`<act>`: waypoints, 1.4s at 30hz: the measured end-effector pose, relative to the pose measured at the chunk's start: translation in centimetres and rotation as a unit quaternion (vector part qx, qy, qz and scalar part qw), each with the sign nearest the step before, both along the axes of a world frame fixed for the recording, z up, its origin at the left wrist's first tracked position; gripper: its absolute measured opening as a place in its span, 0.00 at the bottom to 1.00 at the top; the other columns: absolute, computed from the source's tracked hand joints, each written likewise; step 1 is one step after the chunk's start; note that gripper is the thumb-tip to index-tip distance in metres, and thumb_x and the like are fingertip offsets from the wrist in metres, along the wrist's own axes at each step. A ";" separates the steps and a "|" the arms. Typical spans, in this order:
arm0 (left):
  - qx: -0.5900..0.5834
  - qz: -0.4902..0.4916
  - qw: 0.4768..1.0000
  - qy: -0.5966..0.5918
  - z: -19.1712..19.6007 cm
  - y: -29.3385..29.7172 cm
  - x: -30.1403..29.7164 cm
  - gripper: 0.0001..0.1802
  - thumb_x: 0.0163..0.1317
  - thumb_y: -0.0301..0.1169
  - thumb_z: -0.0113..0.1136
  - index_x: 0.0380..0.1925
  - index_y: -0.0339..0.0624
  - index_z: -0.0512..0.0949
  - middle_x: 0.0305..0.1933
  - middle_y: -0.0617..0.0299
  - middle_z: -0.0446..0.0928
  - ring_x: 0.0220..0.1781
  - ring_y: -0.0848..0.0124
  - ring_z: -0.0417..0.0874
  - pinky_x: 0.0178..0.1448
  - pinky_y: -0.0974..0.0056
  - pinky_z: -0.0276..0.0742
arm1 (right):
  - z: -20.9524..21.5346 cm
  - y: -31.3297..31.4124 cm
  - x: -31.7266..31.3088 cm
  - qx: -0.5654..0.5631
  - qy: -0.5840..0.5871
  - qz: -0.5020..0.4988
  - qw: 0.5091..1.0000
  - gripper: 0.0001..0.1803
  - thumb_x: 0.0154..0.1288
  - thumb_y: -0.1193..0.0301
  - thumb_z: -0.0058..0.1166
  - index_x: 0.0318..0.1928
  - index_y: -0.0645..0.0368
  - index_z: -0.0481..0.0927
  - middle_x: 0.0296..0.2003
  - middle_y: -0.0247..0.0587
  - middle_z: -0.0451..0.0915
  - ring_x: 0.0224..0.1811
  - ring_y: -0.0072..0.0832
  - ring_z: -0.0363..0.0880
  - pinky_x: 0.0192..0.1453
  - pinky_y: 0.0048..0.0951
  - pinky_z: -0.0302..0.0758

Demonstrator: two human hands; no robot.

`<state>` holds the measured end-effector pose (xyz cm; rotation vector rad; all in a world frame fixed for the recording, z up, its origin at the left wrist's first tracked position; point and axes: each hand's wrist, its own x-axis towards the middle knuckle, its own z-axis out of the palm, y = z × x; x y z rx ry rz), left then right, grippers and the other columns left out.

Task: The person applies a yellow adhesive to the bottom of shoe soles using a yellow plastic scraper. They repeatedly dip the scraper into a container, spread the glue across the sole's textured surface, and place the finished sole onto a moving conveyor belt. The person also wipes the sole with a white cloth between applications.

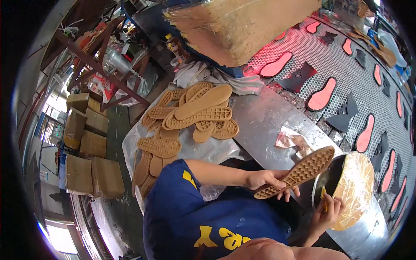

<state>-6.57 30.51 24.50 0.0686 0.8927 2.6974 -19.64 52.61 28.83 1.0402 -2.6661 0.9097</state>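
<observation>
My left hand point(271, 180) grips a tan shoe sole point(303, 170) at its near end, with the waffle tread turned up. In my right hand point(330, 210) is a yellow-handled tool point(324, 196), perhaps a brush, held by a closed grip. Its tip reaches into a dark round pot point(333, 175), where it is hidden. A cover wrapped in clear film point(357, 186) lies over the pot's right part. The sole's far end is close to the pot's rim. A crumpled, stained wrapper point(292, 141) lies just beyond the sole on the metal plate point(264, 123).
More tan soles point(203, 113) are heaped on plastic sheeting to the left. A mesh conveyor point(342, 65) at the right bears pink insoles point(321, 94) and black cut pieces point(344, 113). A large cardboard-covered box point(247, 32) stands ahead; cartons point(107, 177) are stacked far left.
</observation>
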 end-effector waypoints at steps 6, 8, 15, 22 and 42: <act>0.049 0.031 0.998 -0.029 -2.7 0.4 0.0 0.38 0.70 0.61 0.24 0.64 0.42 0.60 0.59 0.46 0.70 0.49 0.64 0.80 0.49 0.63 0.78 | 0.2 0.6 0.1 0.026 -0.040 -0.017 0.999 0.07 0.55 0.82 0.56 0.36 0.63 0.80 0.29 0.43 0.73 0.43 0.42 0.69 0.50 0.39 0.67; 0.074 0.022 0.996 -0.047 -2.6 0.1 -0.4 0.38 0.70 0.61 0.24 0.64 0.42 0.60 0.59 0.46 0.70 0.49 0.64 0.80 0.50 0.62 0.78 | 0.2 0.5 0.1 0.019 -0.037 -0.020 0.999 0.07 0.55 0.81 0.55 0.36 0.63 0.80 0.30 0.43 0.73 0.44 0.42 0.70 0.51 0.39 0.67; 0.161 0.035 0.983 -0.077 -3.4 0.3 -0.9 0.32 0.70 0.53 0.41 0.63 0.40 0.62 0.57 0.45 0.72 0.48 0.64 0.80 0.49 0.61 0.78 | 0.1 1.1 -0.2 0.025 -0.032 -0.008 0.999 0.07 0.56 0.81 0.55 0.37 0.63 0.80 0.33 0.43 0.76 0.47 0.42 0.70 0.53 0.40 0.66; 0.228 0.010 0.969 -0.099 -3.5 1.1 -0.6 0.31 0.66 0.49 0.50 0.60 0.38 0.65 0.51 0.47 0.74 0.42 0.65 0.79 0.46 0.60 0.77 | 0.4 1.6 -0.4 0.021 -0.032 0.000 0.999 0.08 0.55 0.82 0.56 0.37 0.63 0.80 0.34 0.44 0.77 0.47 0.42 0.71 0.54 0.39 0.67; 0.232 0.015 0.965 -0.121 -3.3 2.0 -0.9 0.29 0.66 0.50 0.51 0.58 0.40 0.67 0.49 0.50 0.76 0.37 0.69 0.77 0.44 0.61 0.75 | 0.5 2.7 -0.7 0.029 -0.015 0.001 0.999 0.09 0.54 0.81 0.55 0.38 0.63 0.80 0.34 0.43 0.77 0.46 0.43 0.71 0.54 0.40 0.66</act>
